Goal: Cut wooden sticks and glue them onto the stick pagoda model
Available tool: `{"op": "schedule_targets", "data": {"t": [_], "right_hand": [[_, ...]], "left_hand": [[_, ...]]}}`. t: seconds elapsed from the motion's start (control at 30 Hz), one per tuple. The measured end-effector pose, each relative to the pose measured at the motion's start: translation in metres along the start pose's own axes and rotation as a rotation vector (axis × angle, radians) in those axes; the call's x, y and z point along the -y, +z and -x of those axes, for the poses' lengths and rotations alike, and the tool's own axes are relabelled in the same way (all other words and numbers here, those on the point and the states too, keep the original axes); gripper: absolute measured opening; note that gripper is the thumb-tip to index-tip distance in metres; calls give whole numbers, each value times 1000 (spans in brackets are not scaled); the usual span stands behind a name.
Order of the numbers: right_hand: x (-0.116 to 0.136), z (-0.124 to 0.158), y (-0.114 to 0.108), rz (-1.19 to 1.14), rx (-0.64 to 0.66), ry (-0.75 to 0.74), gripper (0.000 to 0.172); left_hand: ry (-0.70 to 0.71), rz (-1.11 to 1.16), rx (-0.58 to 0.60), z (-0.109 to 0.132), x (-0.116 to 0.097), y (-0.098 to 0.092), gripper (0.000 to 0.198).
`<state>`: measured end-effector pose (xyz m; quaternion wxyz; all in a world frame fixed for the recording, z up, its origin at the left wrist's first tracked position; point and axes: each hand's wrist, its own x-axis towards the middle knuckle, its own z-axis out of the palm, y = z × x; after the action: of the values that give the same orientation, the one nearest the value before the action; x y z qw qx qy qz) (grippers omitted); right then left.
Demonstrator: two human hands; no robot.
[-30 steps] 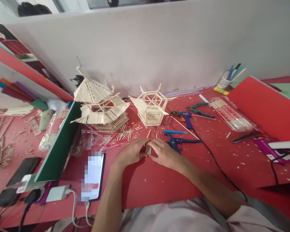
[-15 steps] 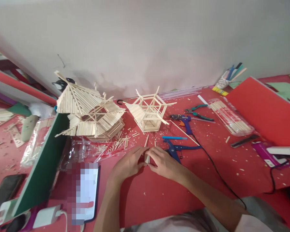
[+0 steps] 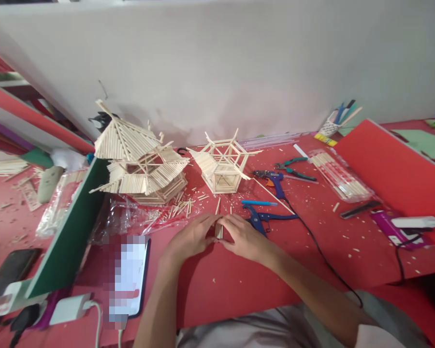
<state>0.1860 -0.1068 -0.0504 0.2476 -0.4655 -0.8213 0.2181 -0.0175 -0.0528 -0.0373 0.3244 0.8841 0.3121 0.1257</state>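
Smartphone: lies on the red tabletop point(image 3: 210, 299) beside the left forearm, its screen point(image 3: 136, 270) partly blurred out.
Left hand: arched, the thumb at the near end of a small row of short wooden sticks point(image 3: 219, 233) and the fingers at its far end; the left hand point(image 3: 191, 238) grasps the row lightly, it seems.
Right hand: mirrors this from the other side, the right hand point(image 3: 245, 238) also grasping the row; how firmly, one cannot tell.
Short sticks: between both hands, low over the tabletop, partly covered by fingers. They should be light, stiff and dry, apt to roll or splay, and could snap if bent; the hold belongs at both ends, pressed evenly.
Blue two-handled tool point(image 3: 257, 220): just beyond the right hand, a blue pen point(image 3: 259, 203) behind it.
Glue gun point(image 3: 278, 187): farther right, near green-handled pliers point(image 3: 305, 175).
Hexagonal stick frame point(image 3: 226, 181): beyond the hands, partly roofed.
Tiered stick pagoda point(image 3: 141, 166): left of that frame.
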Motion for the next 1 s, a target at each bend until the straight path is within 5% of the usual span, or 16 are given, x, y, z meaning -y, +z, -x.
{"op": "schedule_targets", "data": {"t": [1.0], "right_hand": [[-7,0,8,66,-67,-80,33]], "left_hand": [[-24,-68,3,0,-7,-4,36]]}}
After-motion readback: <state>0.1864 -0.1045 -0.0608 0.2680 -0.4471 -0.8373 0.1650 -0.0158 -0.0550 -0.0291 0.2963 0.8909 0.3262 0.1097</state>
